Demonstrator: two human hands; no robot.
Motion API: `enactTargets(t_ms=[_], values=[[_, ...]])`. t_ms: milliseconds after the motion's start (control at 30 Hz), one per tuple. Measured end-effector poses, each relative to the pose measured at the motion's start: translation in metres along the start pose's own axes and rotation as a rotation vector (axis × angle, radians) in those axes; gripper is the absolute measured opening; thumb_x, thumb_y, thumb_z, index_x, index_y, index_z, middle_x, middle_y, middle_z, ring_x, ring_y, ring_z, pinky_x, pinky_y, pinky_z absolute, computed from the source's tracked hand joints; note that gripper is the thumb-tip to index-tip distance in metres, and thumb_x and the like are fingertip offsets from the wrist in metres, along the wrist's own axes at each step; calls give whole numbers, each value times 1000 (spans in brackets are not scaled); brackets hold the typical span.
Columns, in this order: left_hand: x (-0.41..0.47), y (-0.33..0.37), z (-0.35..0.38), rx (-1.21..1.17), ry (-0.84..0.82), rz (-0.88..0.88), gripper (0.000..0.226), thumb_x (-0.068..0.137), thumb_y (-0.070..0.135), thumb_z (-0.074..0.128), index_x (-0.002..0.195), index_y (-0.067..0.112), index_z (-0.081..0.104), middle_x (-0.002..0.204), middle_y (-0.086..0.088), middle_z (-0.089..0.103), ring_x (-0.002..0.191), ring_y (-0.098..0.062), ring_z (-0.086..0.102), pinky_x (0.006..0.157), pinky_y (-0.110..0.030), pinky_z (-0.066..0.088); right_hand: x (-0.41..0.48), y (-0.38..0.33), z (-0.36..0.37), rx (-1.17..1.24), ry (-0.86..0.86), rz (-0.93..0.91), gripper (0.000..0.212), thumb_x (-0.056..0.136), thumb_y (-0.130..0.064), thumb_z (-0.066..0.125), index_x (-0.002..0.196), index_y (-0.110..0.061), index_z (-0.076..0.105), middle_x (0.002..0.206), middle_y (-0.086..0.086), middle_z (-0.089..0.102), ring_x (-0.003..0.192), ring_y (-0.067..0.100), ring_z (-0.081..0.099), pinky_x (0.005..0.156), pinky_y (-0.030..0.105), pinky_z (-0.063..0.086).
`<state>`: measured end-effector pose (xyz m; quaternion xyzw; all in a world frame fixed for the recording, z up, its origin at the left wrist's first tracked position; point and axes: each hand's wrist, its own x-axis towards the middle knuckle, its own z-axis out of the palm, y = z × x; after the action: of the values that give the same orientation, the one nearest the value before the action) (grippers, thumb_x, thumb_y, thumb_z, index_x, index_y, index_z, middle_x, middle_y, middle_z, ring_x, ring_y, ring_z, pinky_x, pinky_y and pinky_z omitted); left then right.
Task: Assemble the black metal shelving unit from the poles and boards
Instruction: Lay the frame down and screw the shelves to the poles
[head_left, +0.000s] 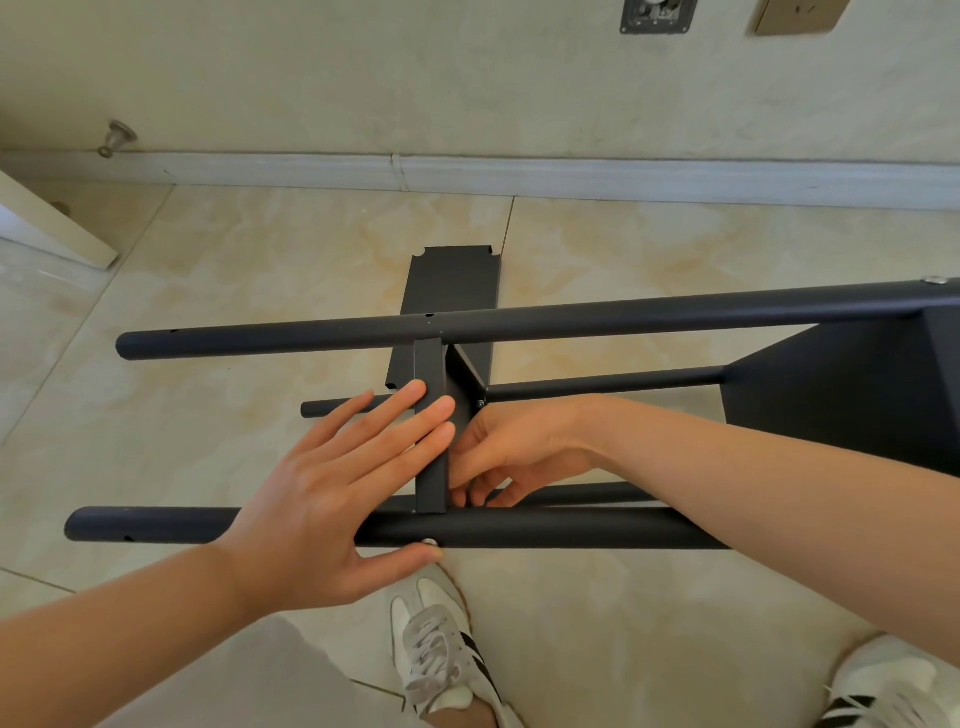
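The half-built shelf lies on its side above the floor (260, 270). The left hand (332, 499) lies flat, its straight fingers pressing the middle board (431, 488) and its thumb by a screw (429, 542) on the near pole (571, 530). The right hand (514, 452) curls behind that board; I cannot tell what it holds. A spare board (452, 280) lies on the floor beyond the far pole (623, 312).

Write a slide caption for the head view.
Left hand presses flat against a black board between far pole and near pole; right hand curls beside it.
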<state>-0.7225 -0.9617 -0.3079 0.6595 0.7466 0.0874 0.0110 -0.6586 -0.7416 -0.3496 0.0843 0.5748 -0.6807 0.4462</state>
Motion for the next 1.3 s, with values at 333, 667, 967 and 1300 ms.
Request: enactTargets(t_ms=[333, 667, 967, 1300], values=[[0, -1, 1, -16, 15, 10, 81, 90, 61, 61, 151, 11, 41, 162, -1, 32, 151, -27, 25, 122, -47, 24, 2, 0, 2, -24, 26, 22, 13, 94, -22, 65, 92, -12, 73, 83, 2, 69, 78, 15, 61, 83, 31, 54], [0, -2, 2, -9, 16, 14, 81, 90, 61, 61, 151, 11, 40, 162, -1, 31, 151, -27, 25, 122, -47, 24, -1, -2, 0, -51, 33, 15, 15, 93, -21, 66, 81, -19, 75, 81, 0, 69, 76, 12, 60, 82, 30, 51], [0, -2, 2, -3, 14, 14, 81, 90, 62, 60, 151, 12, 41, 162, -1, 31, 151, -27, 25, 122, -45, 23, -2, -3, -2, -44, 9, 14, 16, 92, -22, 67, 79, -21, 77, 83, 1, 70, 74, 11, 62, 79, 27, 51], [-1, -1, 2, -5, 12, 16, 82, 90, 61, 61, 151, 12, 40, 162, -2, 31, 151, -27, 25, 121, -47, 25, 0, -4, 3, -48, 39, 22, 16, 91, -23, 67, 79, -20, 77, 78, 0, 70, 69, 10, 61, 77, 27, 51]])
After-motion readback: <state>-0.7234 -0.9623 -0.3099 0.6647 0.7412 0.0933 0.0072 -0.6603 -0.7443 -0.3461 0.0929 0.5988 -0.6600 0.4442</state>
